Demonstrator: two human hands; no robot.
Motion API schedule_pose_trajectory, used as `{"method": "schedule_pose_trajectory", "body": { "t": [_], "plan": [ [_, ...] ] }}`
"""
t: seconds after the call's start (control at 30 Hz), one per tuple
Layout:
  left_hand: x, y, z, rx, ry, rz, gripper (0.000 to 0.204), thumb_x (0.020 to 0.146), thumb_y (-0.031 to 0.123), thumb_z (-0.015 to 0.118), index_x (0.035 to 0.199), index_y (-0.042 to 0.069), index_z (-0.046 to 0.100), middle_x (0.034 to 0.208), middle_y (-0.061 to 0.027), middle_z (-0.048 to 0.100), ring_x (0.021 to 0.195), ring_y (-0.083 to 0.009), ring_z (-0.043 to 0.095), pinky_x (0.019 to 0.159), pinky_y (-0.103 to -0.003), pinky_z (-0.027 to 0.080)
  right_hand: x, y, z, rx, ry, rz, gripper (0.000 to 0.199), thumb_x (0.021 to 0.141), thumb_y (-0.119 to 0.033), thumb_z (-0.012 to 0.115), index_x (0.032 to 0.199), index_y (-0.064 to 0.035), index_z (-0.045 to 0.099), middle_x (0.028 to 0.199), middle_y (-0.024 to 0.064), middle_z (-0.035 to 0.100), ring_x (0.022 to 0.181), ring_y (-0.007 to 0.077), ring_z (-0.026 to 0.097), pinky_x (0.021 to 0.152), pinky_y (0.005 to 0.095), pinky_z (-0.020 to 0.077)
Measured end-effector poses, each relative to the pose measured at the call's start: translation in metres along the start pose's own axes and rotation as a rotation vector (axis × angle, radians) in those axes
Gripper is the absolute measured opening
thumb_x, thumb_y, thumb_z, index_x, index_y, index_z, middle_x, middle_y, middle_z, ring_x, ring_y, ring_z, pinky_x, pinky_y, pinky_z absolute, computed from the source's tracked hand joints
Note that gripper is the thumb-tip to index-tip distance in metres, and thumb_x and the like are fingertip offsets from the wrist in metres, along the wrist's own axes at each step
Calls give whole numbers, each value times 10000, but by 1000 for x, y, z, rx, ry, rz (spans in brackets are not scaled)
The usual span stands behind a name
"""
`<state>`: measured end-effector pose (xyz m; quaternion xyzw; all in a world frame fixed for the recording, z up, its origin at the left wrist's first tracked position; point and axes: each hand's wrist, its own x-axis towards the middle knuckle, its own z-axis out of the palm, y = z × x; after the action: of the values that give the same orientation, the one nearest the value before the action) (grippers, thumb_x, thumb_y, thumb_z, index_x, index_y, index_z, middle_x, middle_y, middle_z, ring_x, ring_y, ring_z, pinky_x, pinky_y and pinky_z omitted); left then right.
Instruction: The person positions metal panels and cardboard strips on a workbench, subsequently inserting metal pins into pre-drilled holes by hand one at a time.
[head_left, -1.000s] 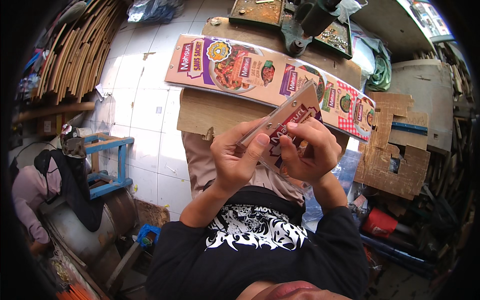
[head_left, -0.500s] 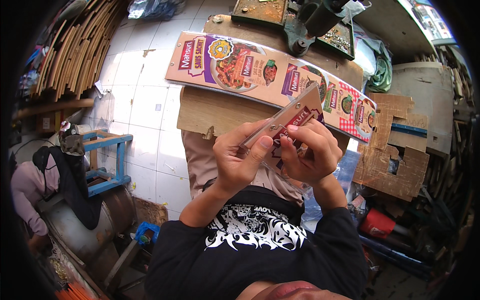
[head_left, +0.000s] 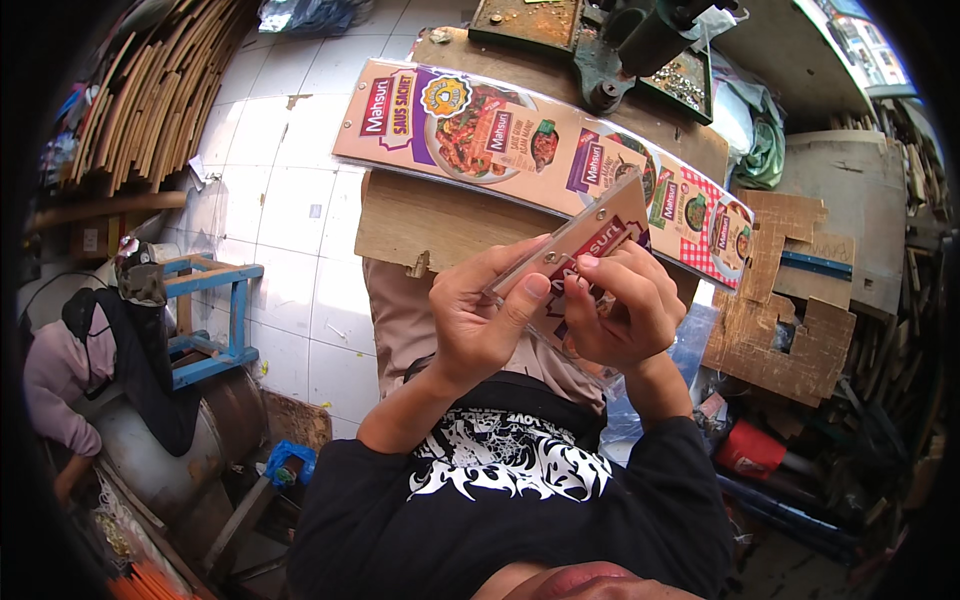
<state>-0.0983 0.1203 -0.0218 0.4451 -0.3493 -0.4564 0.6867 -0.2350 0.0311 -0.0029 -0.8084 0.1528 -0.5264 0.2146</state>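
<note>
A printed sign panel [head_left: 612,214] with metal eyelets at its end is held up in front of my body, tilted. My left hand [head_left: 478,318] grips its near left edge, thumb on the printed face and fingers behind. Over the same face, my right hand [head_left: 632,305] has its thumb and fingertips pinched together beside an eyelet; whatever they pinch is too small or hidden to make out. Beyond my hands a long food-print panel [head_left: 450,130] lies across the wooden bench [head_left: 400,222], an eyelet near its left end.
A dark metal press [head_left: 625,75] stands at the bench's far side between trays of small metal parts [head_left: 520,22]. Wood strips [head_left: 140,110] are stacked far left. A blue-framed stool [head_left: 240,330] and a co-worker [head_left: 60,370] are at left; cut brown boards [head_left: 800,340] lie at right.
My hands and the held panel stay almost in place, with only slight finger movement. The view has shifted a little. At the left, the co-worker's arm has moved slightly.
</note>
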Motion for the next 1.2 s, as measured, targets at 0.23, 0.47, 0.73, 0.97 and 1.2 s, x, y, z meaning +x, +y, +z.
{"method": "schedule_pose_trajectory", "body": {
  "t": [0.23,0.47,0.73,0.97,1.2],
  "plan": [
    [2,1,1,36,-10,45,306,919,47,652,1193,-90,634,995,-153,721,909,-148,676,797,-253,523,-3,-1,0,-65,-4,-20,350,700,98,706,1031,6,644,768,102,659,611,234,645,573,335,525],
    [-2,-3,0,170,-2,88,313,922,52,646,1214,-61,640,969,-155,726,861,-137,678,746,-250,520,-10,-1,-3,-160,-73,-86,450,670,97,718,1106,12,646,781,65,615,605,206,605,533,322,499],
    [-5,1,3,265,18,179,308,948,73,629,1230,-50,633,897,-136,703,792,-124,647,688,-241,502,-15,-4,1,-173,-66,-120,468,667,117,714,1126,68,643,776,78,606,572,183,570,492,311,460],
    [-9,4,5,312,1,264,317,942,45,628,1248,-40,624,819,-112,667,703,-130,617,632,-233,483,-14,-12,2,-184,-84,-136,449,658,133,716,1100,99,648,776,94,602,562,174,565,482,304,449],
    [-7,4,5,320,-3,277,315,938,45,632,1241,-43,628,841,-120,686,706,-128,627,630,-244,491,-13,-12,2,-152,-49,-101,415,701,124,720,1104,75,635,758,102,625,559,186,582,480,301,460]
  ]
}}
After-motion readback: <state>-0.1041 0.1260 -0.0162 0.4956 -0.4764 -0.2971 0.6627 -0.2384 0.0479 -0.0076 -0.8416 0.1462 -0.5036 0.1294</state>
